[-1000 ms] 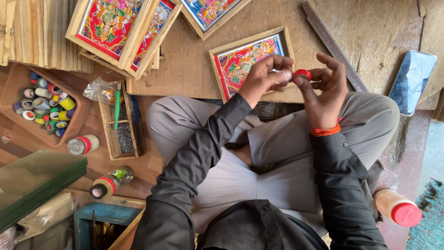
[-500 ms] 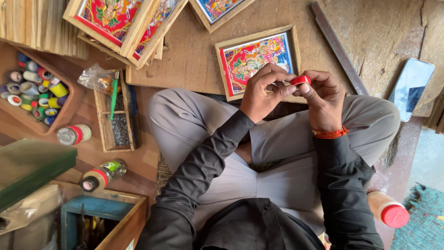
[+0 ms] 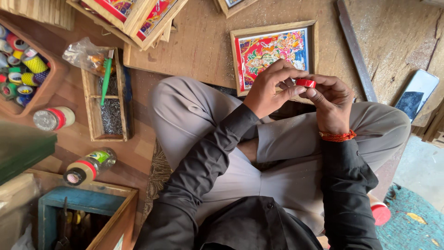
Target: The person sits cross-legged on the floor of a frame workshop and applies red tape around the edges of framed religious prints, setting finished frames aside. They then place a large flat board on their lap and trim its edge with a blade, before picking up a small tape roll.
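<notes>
**Red cap pinched between both hands, above lap**

Far left: wooden tray point(image 3: 52, 82) full of coloured tape rolls point(image 3: 30, 64). Just right of it, narrow wooden box point(image 3: 109, 97) of small metal nails, green tool point(image 3: 106, 76) lying across the top. Below, two small bottles point(image 3: 89, 165) on their sides, red-banded caps. Blue-lined wooden crate point(image 3: 88, 206) at bottom left.

Change over the last second: view shifted closer and down, hands now larger in frame; both hands kept on the cap throughout, same pinch, little travel. Reads as fine handling of the cap ongoing, not a pick or a put-down.

Centre: left hand point(image 3: 268, 90) raised over crossed legs, thumb and forefinger closed on the left edge of the red cap point(image 3: 305, 83). Right hand point(image 3: 332, 104) opposite, fingertips curled over the cap's right edge and top, orange thread band at the wrist. Cap sits between the two sets of fingertips, touching both, in front of the framed picture point(image 3: 273, 53) on the floor board. Underside of cap hidden.

Right: dark metal strip point(image 3: 356, 48), phone point(image 3: 417, 95) face up, well apart from the hands.
</notes>
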